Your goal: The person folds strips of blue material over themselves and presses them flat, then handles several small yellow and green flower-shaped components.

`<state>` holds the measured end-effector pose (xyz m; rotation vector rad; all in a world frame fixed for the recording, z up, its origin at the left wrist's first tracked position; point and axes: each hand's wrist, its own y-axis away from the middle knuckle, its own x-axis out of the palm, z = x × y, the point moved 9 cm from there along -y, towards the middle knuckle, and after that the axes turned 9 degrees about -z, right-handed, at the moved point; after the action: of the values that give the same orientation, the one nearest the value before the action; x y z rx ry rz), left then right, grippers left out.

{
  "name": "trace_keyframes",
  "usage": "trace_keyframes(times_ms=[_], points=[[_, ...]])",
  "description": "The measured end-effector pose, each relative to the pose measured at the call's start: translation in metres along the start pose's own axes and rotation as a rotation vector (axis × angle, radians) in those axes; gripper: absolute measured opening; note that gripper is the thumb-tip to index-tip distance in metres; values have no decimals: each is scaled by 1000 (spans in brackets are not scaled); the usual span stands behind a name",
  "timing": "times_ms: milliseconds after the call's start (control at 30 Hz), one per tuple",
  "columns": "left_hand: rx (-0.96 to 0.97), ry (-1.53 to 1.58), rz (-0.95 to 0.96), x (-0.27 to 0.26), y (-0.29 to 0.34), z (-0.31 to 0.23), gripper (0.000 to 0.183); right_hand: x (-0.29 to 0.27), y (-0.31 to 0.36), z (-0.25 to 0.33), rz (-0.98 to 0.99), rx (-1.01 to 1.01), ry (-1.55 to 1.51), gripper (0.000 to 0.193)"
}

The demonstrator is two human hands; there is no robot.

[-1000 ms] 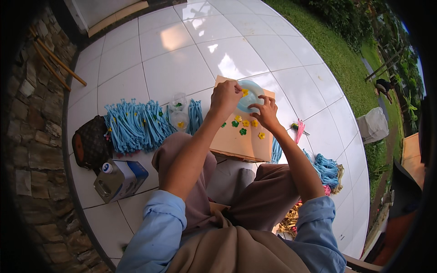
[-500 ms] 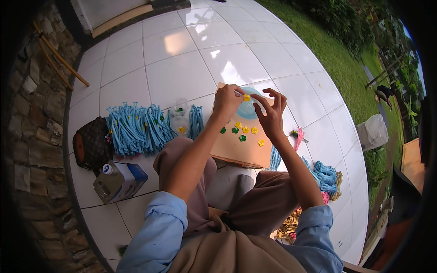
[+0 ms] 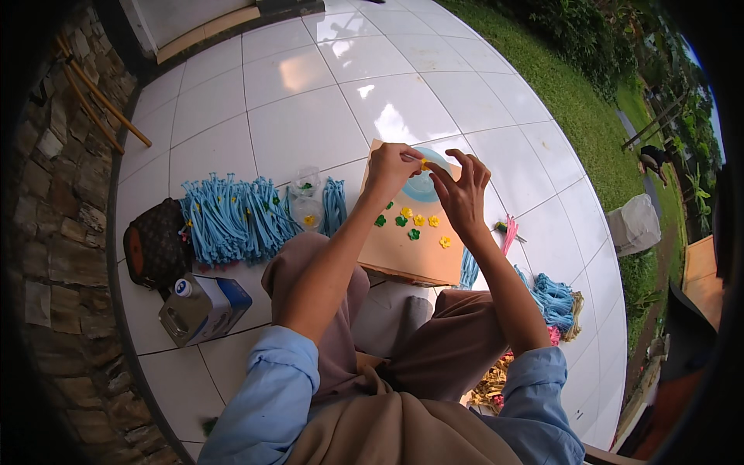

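Observation:
Over a pale blue round dish (image 3: 419,188), my hands meet at a small yellow plastic flower (image 3: 424,164). My left hand (image 3: 391,169) pinches at its left side, fingers bent and closed. From the right, the thumb and forefinger of my right hand (image 3: 463,190) close on it, the other fingers raised. Fingertips partly cover the flower; any thread on it is too fine to make out. Beneath lies a brown cardboard box (image 3: 380,252). Loose yellow flowers (image 3: 419,220) and green flowers (image 3: 414,234) lie scattered on its top, near the dish.
Left of my knee lie bundles of light blue cords (image 3: 232,217) and two clear cups (image 3: 308,213). A brown bag (image 3: 159,240) and a metal can (image 3: 203,310) stand farther left. Pink strands (image 3: 510,232) and more blue cords (image 3: 554,298) lie to the right on white tiles.
My right thumb and forefinger have come together on the yellow flower, which now shows less. My left hand has barely shifted. The loose flowers and dish stay in place.

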<state>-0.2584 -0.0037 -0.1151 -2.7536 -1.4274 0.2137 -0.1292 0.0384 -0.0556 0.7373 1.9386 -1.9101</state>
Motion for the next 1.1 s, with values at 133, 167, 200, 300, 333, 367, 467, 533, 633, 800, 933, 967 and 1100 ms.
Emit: trace_keyframes(times_ms=[133,167,200,300,333,367,467,533,633,800,933,967,1100], points=[[-51,26,29,3,0,2,16,0,1,0,-6,4,4,30],[-76,59,48,5,1,3,16,-1,1,-1,-15,5,11,30],[-101,90,67,7,1,5,17,-2,0,-1,-26,6,17,29],[-140,202,111,10,1,9,18,-4,-2,-1,-36,19,25,28],[-140,201,111,10,1,10,18,-4,-2,-1,-37,20,25,28],[-156,218,122,11,1,11,19,-5,-2,-2,-46,24,21,28],[-183,232,138,15,2,11,20,-8,-3,-5,-60,29,24,28],[-193,228,139,16,3,12,21,-8,-3,-4,-66,30,26,28],[-172,209,132,15,3,9,20,-7,-2,-8,-56,99,-22,27],[-83,167,162,16,2,1,20,-1,0,-22,-7,345,-183,27],[-1,194,105,12,-1,-6,17,4,2,-26,14,424,-220,27],[-7,185,115,14,-1,-6,18,4,2,-27,4,428,-211,27],[24,209,93,14,-2,-7,17,3,1,-26,-6,399,-185,29]])
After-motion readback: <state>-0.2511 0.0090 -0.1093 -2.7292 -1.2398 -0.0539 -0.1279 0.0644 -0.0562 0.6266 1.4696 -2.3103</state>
